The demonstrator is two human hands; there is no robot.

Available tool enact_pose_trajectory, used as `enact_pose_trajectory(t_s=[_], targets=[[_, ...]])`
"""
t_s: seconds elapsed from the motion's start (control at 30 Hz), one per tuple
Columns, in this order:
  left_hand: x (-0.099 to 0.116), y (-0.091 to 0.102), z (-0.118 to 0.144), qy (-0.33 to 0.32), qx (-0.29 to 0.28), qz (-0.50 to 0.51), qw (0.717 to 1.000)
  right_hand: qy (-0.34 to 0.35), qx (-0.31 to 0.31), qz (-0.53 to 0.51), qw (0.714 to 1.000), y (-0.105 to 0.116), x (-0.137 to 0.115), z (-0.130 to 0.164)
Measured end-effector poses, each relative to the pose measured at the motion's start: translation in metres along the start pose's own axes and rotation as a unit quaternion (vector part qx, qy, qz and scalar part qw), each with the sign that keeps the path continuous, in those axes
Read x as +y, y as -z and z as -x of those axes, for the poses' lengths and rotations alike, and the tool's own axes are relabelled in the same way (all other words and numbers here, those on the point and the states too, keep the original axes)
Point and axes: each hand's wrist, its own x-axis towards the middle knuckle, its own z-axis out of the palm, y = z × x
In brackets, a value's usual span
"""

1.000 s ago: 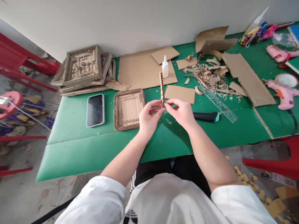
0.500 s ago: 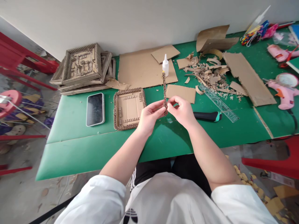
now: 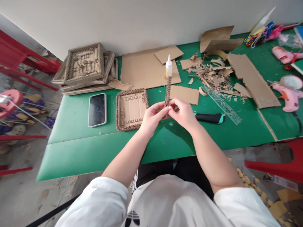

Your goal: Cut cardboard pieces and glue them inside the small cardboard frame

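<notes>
A narrow strip of corrugated cardboard [image 3: 168, 90] stands upright between my hands, its ridges showing. My left hand [image 3: 153, 117] pinches its lower end between thumb and fingers. Closed beside it, my right hand [image 3: 181, 113] has thumb and fingertips pressed at the same lower end. Just left of my hands lies a shallow cardboard tray [image 3: 132, 110] with a corrugated rim and short ridged strips inside. Behind the strip stands a white glue bottle [image 3: 169, 66] with a pointed nozzle. A black-handled cutter [image 3: 209, 118] lies to the right of my right hand.
Stacked cardboard trays [image 3: 84, 66] sit at the back left, with a phone [image 3: 97, 109] in front. Flat cardboard sheets [image 3: 137, 71], torn scraps [image 3: 217, 78] and a clear ruler [image 3: 223, 105] cover the back and right. Pink glue guns [image 3: 287, 94] rest at the far right.
The strip has turned and tilted slightly, so its flat ridged face shows more. My right fingertips have moved slightly left against its lower end.
</notes>
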Motion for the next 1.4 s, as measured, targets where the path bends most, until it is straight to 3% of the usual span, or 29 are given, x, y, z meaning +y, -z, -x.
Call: enact_pose_trajectory(t_s=[0.13,0.33,0.57,0.63,0.7,0.83,0.97,1.13,1.27,1.4], targets=[[-0.002,-0.001,0.000,-0.027,0.019,-0.039,0.999,0.025,0.004,0.020,0.999,0.000,-0.002,0.000],[0.002,0.000,0.001,0.005,0.030,-0.022,0.999,-0.070,0.039,-0.172,0.982,0.009,0.003,-0.004],[0.002,0.003,-0.001,0.008,0.045,-0.018,0.999,-0.144,0.214,-0.356,0.898,0.026,0.014,-0.017],[0.003,0.004,-0.003,0.016,0.056,0.005,0.998,-0.161,0.287,-0.356,0.875,0.031,0.015,-0.019],[0.005,0.005,-0.004,0.031,0.061,0.047,0.997,-0.170,0.320,-0.306,0.880,0.034,0.018,-0.019],[0.007,0.005,-0.005,0.064,0.050,0.131,0.988,-0.110,0.273,-0.114,0.949,0.026,0.021,-0.013],[0.006,0.005,-0.006,0.070,0.042,0.168,0.982,-0.003,0.187,0.002,0.982,0.011,0.016,-0.006],[0.001,0.005,-0.007,0.028,0.022,0.156,0.987,0.096,0.054,0.065,0.992,-0.003,0.007,0.000],[-0.005,0.006,-0.007,-0.008,-0.007,0.117,0.993,0.097,0.067,0.071,0.990,-0.006,0.006,0.000],[-0.012,0.007,-0.008,-0.087,0.026,0.077,0.993,0.084,0.072,0.049,0.993,-0.004,0.006,0.000]])
